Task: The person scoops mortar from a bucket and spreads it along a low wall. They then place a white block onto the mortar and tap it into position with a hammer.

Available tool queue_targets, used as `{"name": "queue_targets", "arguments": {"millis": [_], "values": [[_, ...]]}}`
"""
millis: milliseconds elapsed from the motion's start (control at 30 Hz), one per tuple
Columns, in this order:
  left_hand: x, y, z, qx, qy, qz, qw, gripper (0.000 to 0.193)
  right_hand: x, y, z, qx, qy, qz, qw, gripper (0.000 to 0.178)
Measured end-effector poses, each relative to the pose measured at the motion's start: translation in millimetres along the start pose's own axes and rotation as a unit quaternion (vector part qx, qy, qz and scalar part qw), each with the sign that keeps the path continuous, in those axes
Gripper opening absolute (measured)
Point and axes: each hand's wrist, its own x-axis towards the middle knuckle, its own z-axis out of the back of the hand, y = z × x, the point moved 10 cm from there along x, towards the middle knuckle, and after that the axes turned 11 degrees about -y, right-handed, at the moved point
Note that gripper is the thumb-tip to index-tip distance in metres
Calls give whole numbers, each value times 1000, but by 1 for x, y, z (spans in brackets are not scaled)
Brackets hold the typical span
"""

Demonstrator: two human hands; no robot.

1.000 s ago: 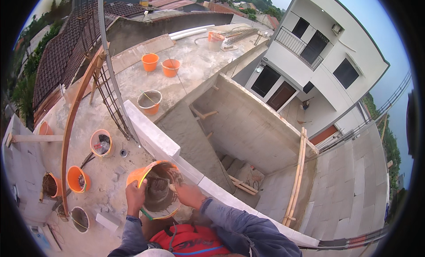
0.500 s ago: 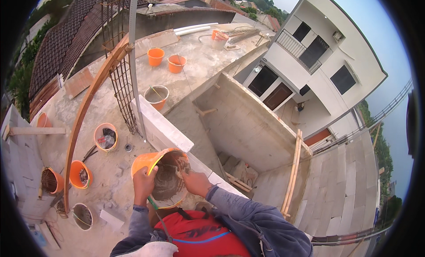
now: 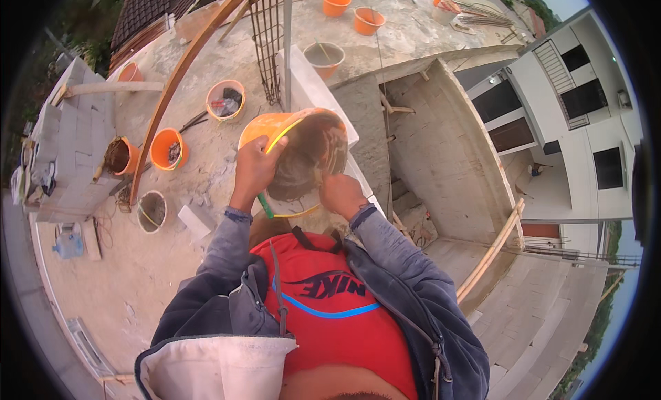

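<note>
Orange bucket (image 3: 265,126) in front of your red shirt (image 3: 330,279), tipped so its mouth faces you; whether anything props it from below, you can't tell. Probably stiff-walled and light in itself, weighted by whatever wet mix is left; a smeared rim would be slick, so the clean outer lip looks the best hold, with the far wall braced against tipping. Your left hand (image 3: 256,171) is clamped on the lip at the bucket's left, thumb over the edge. Your right hand (image 3: 342,195) is curled at the mouth's right side; whether it grips a tool, you can't tell. Looks: orange outside, yellow edging, green strip (image 3: 265,206) at the near-left rim, inside coated with grey-brown mortar (image 3: 296,179). Left of the bucket: a rubble bucket (image 3: 157,154) and a pale block (image 3: 196,221) on the concrete floor (image 3: 138,290). Beyond its right edge: a low white block wall (image 3: 317,90), then a deep walled opening (image 3: 447,138).
</note>
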Motion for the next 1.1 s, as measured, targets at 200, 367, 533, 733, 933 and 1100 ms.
{"name": "queue_targets", "arguments": {"millis": [200, 367, 533, 733, 933, 1100], "values": [[-56, -26, 29, -21, -54, 49, 997, 57, -42, -2, 72, 74, 53, 65, 994, 40], [-121, -31, 21, -16, -92, 96, 991, 53, -64, -31, 62, 18, -2, 93, 995, 41], [-163, -33, 16, -60, -127, 157, 978, 53, -120, -18, 35, 6, 39, 190, 981, 44], [-208, -28, -21, 13, -84, 176, 981, 60, -121, -41, 49, -17, -43, 207, 977, 51], [-253, -7, -30, -99, -129, 241, 957, 57, -186, -45, 6, -89, 74, 286, 951, 57], [-273, 2, -46, -78, -69, 251, 963, 57, -162, -81, 9, -110, 163, 157, 968, 45]]}}
